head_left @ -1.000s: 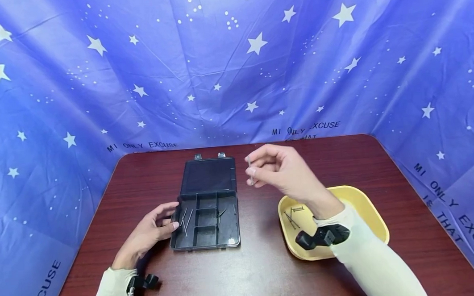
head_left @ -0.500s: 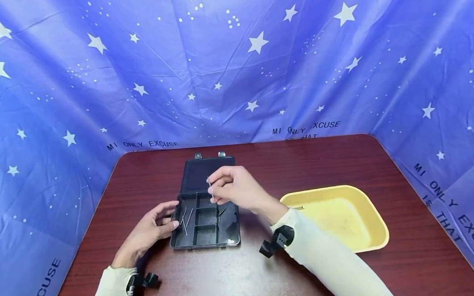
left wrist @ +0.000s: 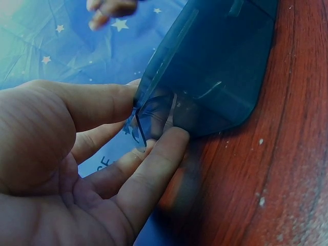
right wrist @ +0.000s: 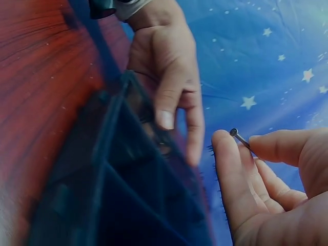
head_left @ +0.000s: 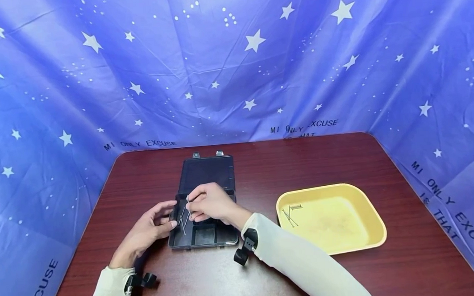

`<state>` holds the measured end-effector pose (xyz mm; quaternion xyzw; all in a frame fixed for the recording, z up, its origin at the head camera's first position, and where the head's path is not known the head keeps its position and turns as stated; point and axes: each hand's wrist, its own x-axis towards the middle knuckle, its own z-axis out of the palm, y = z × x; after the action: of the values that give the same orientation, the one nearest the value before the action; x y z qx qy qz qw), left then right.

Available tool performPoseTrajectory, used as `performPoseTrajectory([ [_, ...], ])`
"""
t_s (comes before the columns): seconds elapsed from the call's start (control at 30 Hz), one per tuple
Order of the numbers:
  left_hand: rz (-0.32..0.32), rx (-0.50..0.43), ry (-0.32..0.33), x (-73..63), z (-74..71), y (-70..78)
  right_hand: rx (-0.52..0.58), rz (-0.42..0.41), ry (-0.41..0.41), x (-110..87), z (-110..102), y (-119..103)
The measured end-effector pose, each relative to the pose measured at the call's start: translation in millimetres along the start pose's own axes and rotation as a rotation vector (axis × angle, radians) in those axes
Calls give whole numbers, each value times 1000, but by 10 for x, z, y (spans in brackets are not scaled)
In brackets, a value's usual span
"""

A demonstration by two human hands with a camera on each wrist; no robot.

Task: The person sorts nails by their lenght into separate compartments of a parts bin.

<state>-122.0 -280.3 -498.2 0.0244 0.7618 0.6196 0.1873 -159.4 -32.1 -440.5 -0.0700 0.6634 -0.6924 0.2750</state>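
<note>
A dark, see-through compartment box [head_left: 222, 242] lies on the table, its lid [head_left: 207, 173] folded back. My left hand [head_left: 147, 227] holds the box's left side; the left wrist view shows thumb and fingers on either face of the wall [left wrist: 154, 110]. Over the left compartments, my right hand [head_left: 212, 204] pinches a thin metal nail [right wrist: 242, 139] between thumb and fingers. Its round head sticks out in the right wrist view. Several nails [head_left: 183, 223] lie in the long left compartment below. The right hand hides the middle and part of the right compartments.
A yellow plastic basin [head_left: 379, 221] stands right of the box, with several nails [head_left: 290, 217] at its left end. The dark red wooden table [head_left: 262, 173] backs onto a blue star-patterned cloth [head_left: 216, 55]. Both wrists wear black cameras [head_left: 242, 254].
My right hand has carried the nail left and down, from between basin and box to above the left compartments. The left hand stays on the box's side.
</note>
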Motion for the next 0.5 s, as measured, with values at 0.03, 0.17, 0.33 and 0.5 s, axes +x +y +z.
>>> performPoseTrajectory([
  [0.03,-2,0,2,-2,-1,0,-2,11,6,26,23,29],
  [0.17,-5,-7,2,-7,6,-4,11,45,27,85,77,121],
  [0.33,-7,-14,-7,-8,17,0,56,67,51,97,76,148],
  [0.5,-1,-7,2,-7,0,6,52,58,49,96,60,104],
])
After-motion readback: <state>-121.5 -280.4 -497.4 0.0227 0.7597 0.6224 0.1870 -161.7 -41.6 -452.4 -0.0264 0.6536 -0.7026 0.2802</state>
